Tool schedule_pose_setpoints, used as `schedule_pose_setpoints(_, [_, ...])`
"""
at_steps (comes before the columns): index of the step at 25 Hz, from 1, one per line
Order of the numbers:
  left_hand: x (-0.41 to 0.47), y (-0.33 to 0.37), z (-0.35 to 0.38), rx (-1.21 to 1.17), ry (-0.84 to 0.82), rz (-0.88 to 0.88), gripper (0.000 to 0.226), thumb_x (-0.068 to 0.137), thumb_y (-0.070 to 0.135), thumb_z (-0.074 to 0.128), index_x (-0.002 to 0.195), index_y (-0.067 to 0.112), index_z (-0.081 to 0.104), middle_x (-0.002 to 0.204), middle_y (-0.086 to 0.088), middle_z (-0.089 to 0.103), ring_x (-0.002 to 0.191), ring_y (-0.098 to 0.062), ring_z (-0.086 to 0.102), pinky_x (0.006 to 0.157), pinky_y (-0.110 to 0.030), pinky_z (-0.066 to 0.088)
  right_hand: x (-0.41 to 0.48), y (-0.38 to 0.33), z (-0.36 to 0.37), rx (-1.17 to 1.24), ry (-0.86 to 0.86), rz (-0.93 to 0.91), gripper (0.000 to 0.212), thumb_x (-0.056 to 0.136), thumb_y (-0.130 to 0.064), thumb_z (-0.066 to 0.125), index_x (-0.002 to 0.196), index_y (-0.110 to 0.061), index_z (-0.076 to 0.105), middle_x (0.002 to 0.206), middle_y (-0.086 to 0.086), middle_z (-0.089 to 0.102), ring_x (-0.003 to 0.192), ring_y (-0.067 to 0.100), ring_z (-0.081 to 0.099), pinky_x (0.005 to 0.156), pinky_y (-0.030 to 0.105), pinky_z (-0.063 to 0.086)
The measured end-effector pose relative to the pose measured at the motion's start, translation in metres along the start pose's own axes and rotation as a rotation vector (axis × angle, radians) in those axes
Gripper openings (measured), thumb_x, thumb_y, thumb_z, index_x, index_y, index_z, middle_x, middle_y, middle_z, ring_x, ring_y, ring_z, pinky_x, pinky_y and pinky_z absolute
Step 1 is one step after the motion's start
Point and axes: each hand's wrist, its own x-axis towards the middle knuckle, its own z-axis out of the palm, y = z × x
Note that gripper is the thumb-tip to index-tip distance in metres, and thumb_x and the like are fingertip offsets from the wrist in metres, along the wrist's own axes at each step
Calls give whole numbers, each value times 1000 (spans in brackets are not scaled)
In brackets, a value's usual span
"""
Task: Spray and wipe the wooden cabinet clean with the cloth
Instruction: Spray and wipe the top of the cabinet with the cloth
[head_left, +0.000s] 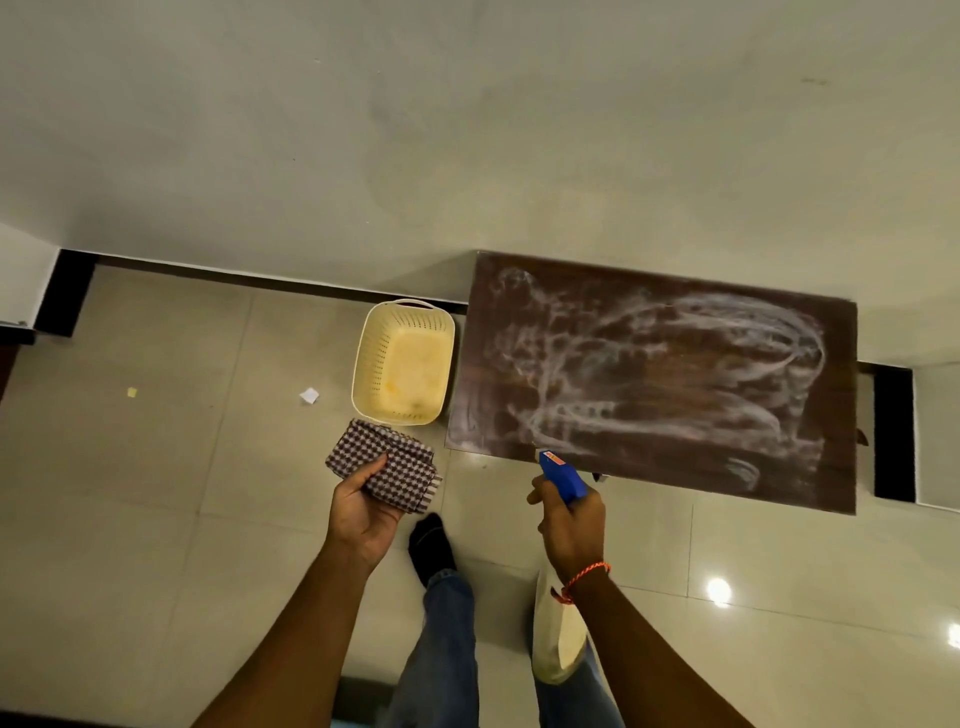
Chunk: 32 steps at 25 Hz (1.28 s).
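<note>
The wooden cabinet (670, 317) stands against the wall at right; its dark brown top is covered with white smeared streaks. My right hand (571, 530) grips a spray bottle (562, 475) with a blue trigger head, the nozzle aimed at the cabinet's near left edge; the pale bottle body hangs below my wrist. My left hand (363, 514) holds a folded brown-and-white checked cloth (387, 465) over the floor, left of the cabinet.
A cream perforated plastic basket (402, 312) sits on the tiled floor beside the cabinet's left side. Two paper scraps (309, 396) lie on the tiles at left. My legs in jeans and a dark sock (431, 545) are below. A dark skirting runs along the wall.
</note>
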Motion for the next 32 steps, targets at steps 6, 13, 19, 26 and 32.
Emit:
schedule_pose_setpoints(6, [3,-1,7,-11,24,35,31,100,6,49,129,13,58,109,-15,74,109,-35,65,84,-49,59,4,13,6,-42,5,-9,14,89,-9,64,77,-1,63,58,11,57,51,24,52,53,41,51])
schedule_pose_setpoints(13, [5,2,5,5,27,29,33,101,6,49,133,12,54,115,-16,70,107,-35,65,82,-47,60,15,-7,1,27,77,-41,18,90,-5,62,75,-12,66,61,9,64,50,26,55,54,42,52])
schedule_pose_setpoints(19, [5,-1,5,44,6,24,30,100,7,49,129,13,56,115,-15,69,106,-33,64,77,-45,62,46,-57,-6,127,197,-140,18,90,-6,60,73,-11,63,63,18,58,54,27,53,55,40,50])
schedule_pose_setpoints(26, [6,-2,6,31,7,17,27,100,6,50,126,12,57,115,-15,68,105,-32,64,75,-44,62,69,-102,-9,150,255,-256,19,90,-10,58,75,-1,66,62,14,60,52,23,52,51,33,49])
schedule_pose_setpoints(32, [8,0,5,34,-4,24,27,99,5,50,124,12,59,114,-15,69,106,-33,65,78,-46,61,83,-121,-9,166,273,-278,21,88,-16,58,68,-20,63,63,20,62,55,29,57,57,48,56])
